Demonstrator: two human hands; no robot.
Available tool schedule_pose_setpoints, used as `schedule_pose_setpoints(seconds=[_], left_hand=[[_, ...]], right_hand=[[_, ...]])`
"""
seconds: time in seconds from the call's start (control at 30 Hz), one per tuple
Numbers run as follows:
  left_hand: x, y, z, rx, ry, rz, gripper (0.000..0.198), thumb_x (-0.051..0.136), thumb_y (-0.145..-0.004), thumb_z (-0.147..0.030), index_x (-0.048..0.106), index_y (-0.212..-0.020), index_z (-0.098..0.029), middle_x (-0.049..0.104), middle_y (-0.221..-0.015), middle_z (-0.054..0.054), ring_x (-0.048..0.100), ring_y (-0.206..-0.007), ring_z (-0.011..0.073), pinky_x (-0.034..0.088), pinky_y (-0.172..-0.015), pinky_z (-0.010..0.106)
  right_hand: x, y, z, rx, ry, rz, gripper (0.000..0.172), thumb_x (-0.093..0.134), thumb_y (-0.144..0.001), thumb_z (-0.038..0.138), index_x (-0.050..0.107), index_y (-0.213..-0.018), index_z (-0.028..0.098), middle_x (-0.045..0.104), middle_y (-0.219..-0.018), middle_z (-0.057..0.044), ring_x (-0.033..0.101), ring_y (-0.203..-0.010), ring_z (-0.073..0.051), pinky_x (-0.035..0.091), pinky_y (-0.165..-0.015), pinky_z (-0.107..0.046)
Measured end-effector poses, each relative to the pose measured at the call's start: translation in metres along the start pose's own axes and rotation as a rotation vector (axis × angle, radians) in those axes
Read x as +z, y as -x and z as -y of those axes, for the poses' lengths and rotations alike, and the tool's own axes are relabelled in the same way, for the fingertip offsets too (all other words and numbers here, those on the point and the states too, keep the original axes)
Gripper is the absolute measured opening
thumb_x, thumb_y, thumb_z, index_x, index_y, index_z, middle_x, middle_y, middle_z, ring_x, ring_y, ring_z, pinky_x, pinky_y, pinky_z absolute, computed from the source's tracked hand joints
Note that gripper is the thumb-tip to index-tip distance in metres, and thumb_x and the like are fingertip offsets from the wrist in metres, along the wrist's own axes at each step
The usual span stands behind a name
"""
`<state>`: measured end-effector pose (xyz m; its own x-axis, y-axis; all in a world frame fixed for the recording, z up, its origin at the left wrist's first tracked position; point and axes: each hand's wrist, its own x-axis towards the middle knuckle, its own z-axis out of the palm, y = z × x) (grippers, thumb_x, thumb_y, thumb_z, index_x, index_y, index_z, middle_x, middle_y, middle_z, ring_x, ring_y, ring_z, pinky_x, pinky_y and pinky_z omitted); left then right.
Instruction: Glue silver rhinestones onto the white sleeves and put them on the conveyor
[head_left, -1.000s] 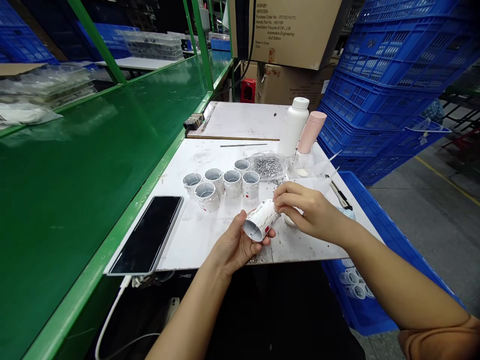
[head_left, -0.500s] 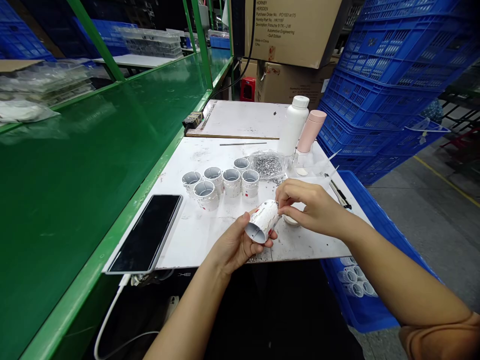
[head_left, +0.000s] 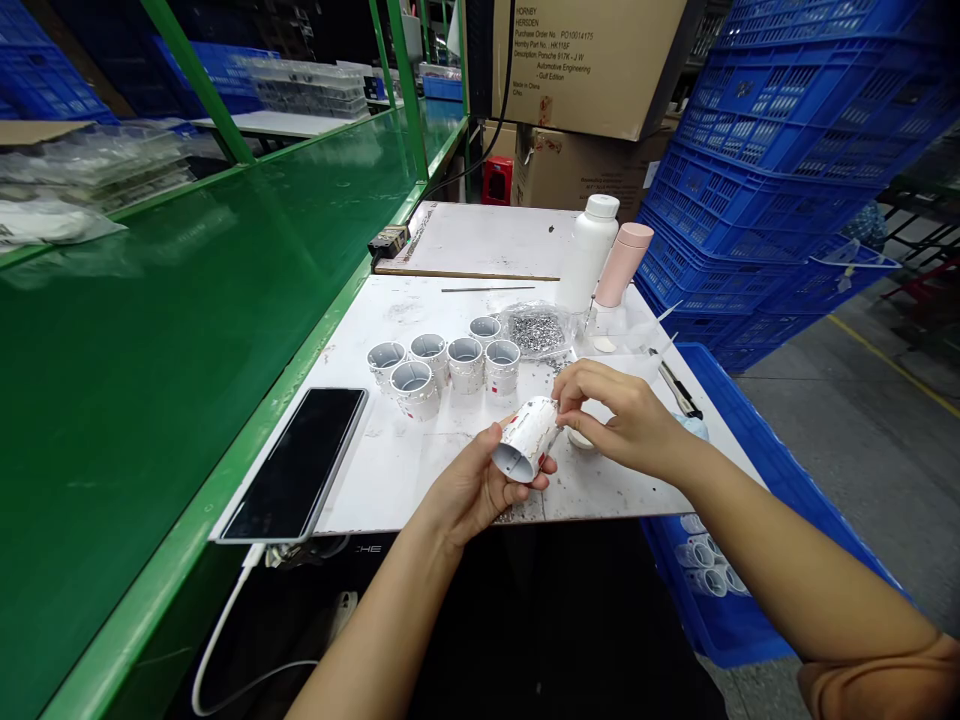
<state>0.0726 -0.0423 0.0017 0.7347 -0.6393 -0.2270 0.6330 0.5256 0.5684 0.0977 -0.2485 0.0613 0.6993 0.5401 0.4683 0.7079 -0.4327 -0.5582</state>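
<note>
Head view, looking down at a white work board (head_left: 375, 480). Both bare hands are on one white plastic tube (head_left: 526, 438) with red marks, held tilted just above the board, its open end facing the camera. Left hand (head_left: 471, 490) cups it from below, thumb and fingers closed round the body in a wide wrap. Right hand (head_left: 626, 420) comes in from the right in a narrow pinch at the tube's far end; it looks to be touching, but the exact fingertip hold is hard to make out. Step in hand: both hands working at that one tube's far end, no tool in either hand.

Counts, placed from the held tube: seven tubes on the board side in all, that one plus six matching tubes (head_left: 465, 365) standing upright on their ends beyond it, to the left. One clear bag of small metal bits (head_left: 536, 333) lies beyond it. One smartphone (head_left: 294, 465) lies face up to its left. One small round white piece (head_left: 579, 438) sits just right of it, under the right hand. One white plastic bottle (head_left: 592, 250) and one pink cylindrical container (head_left: 624, 265) stand far beyond it. One blue crate (head_left: 720, 610) sits below and right of it, holding more tubes, number hard to tell.
</note>
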Motion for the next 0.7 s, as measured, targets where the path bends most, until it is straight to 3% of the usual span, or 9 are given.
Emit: schedule_pose_setpoints(seconds=[0.37, 0.5, 0.7], left_hand=[[0.0004, -0.0002, -0.0018, 0.023, 0.062, 0.046, 0.086, 0.069, -0.079, -0.052, 0.031, -0.143, -0.009, 0.07, -0.086, 0.016, 0.069, -0.066, 0.0159, 0.053, -0.054, 0.014], [-0.0003, 0.0003, -0.0017, 0.029, 0.063, 0.06, 0.092, 0.072, -0.077, -0.052, 0.027, -0.145, -0.01, 0.071, -0.086, 0.016, 0.07, -0.068, 0.0165, 0.053, -0.054, 0.013], [-0.0022, -0.0002, -0.0005, 0.044, 0.053, 0.086, 0.085, 0.069, -0.079, -0.051, 0.031, -0.145, -0.012, 0.071, -0.09, 0.016, 0.071, -0.072, 0.0172, 0.054, -0.057, 0.014]], right_hand=[[0.0038, -0.0025, -0.0037, -0.014, -0.058, -0.129, 0.016, 0.06, -0.082, 0.005, 0.055, -0.08, 0.02, 0.063, -0.088, -0.004, 0.059, -0.085, -0.018, 0.05, -0.075, -0.034], [0.003, -0.001, -0.005, 0.095, -0.143, -0.145, 0.013, 0.061, -0.082, 0.007, 0.057, -0.079, 0.019, 0.063, -0.088, -0.004, 0.059, -0.084, -0.016, 0.05, -0.072, -0.032], [0.0049, 0.0018, -0.0068, 0.305, -0.251, -0.049, 0.013, 0.065, -0.083, 0.019, 0.064, -0.096, 0.019, 0.066, -0.099, -0.005, 0.062, -0.09, -0.018, 0.049, -0.077, -0.034]])
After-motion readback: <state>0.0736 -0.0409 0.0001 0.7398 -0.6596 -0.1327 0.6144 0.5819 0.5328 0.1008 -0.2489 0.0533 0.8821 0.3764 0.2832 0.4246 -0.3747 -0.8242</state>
